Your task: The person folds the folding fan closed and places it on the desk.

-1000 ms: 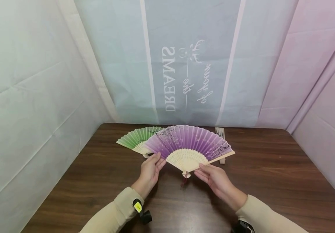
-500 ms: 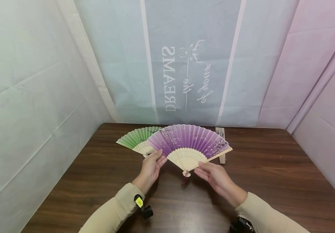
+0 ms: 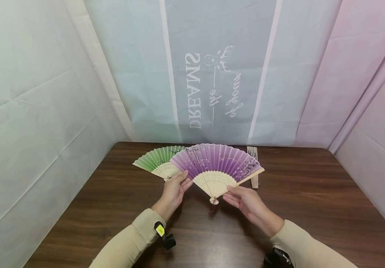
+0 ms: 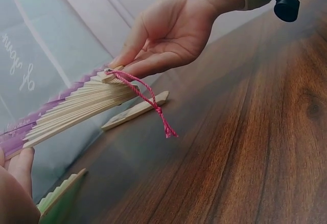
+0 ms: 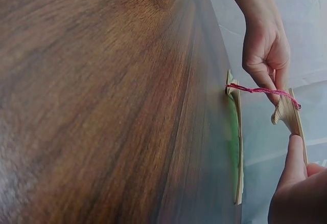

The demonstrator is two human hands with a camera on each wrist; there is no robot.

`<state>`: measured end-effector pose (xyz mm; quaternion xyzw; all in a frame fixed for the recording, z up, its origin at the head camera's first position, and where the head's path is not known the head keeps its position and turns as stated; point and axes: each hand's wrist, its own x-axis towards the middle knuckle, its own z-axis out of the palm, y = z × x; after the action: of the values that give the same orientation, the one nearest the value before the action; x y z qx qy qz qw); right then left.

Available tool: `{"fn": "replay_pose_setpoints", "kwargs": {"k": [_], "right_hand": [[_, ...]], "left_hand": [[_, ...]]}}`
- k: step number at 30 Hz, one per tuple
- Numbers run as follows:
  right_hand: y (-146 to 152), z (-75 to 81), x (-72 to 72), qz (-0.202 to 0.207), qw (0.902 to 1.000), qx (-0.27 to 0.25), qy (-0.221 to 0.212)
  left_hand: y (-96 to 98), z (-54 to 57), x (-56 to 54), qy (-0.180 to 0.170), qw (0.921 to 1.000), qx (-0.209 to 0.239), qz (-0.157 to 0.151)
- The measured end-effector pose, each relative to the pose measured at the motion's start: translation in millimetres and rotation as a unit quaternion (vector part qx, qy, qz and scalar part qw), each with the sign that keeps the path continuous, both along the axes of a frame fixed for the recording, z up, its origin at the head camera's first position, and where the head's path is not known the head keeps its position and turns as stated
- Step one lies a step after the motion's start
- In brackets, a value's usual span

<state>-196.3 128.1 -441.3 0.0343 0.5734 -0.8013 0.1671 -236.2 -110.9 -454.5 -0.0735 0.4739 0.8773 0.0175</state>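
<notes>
Fan [image 3: 214, 158], purple, spread; tassel [image 4: 160, 114] hanging.
L hand [image 3: 172, 192]: I'm pinching L edge. R hand [image 3: 248, 204]: I'm pinching R edge nr pivot [image 3: 214, 199].

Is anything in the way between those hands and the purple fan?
Nothing visible: the left hand and right hand both hold the purple fan. The green fan lies on the table beyond, not between.

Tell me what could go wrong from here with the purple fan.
The raised purple fan overlaps the green fan in the head view; lowered here, it might bump that one. The left hand and right hand grip opposite edges, so uneven pulling could tear the purple fan. The tassel dangles and might snag.
</notes>
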Motion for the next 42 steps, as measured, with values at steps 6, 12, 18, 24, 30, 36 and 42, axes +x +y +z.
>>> {"fn": "replay_pose_setpoints", "kwargs": {"k": [6,12,18,24,30,36,42], "right_hand": [[0.3,-0.3,-1.4,0.011,0.9999,-0.001,0.002],[0.0,0.3,-1.2,0.017,0.9998,0.001,0.003],[0.4,0.8,-2.9,0.027,0.9996,0.006,0.011],[0.1,0.9,-4.4,0.034,0.9992,0.015,0.013],[-0.3,1.4,-5.3,0.040,0.9988,0.025,0.011],[-0.5,3.4,-4.7,0.047,0.9983,0.033,0.015],[-0.9,4.4,-5.1,0.056,0.9978,0.033,0.017]], "left_hand": [[0.7,-0.8,-2.8,-0.005,0.9999,-0.010,-0.005],[1.2,-1.8,-4.1,-0.001,0.9997,-0.021,-0.010],[1.4,-2.7,-5.4,0.000,0.9995,-0.027,-0.014],[2.2,-2.8,-6.7,-0.003,0.9992,-0.037,-0.018],[3.3,-2.5,-7.8,-0.008,0.9990,-0.040,-0.021],[4.3,-2.8,-7.5,-0.005,0.9988,-0.044,-0.024],[5.3,-2.0,-7.5,-0.005,0.9986,-0.047,-0.025]]}}
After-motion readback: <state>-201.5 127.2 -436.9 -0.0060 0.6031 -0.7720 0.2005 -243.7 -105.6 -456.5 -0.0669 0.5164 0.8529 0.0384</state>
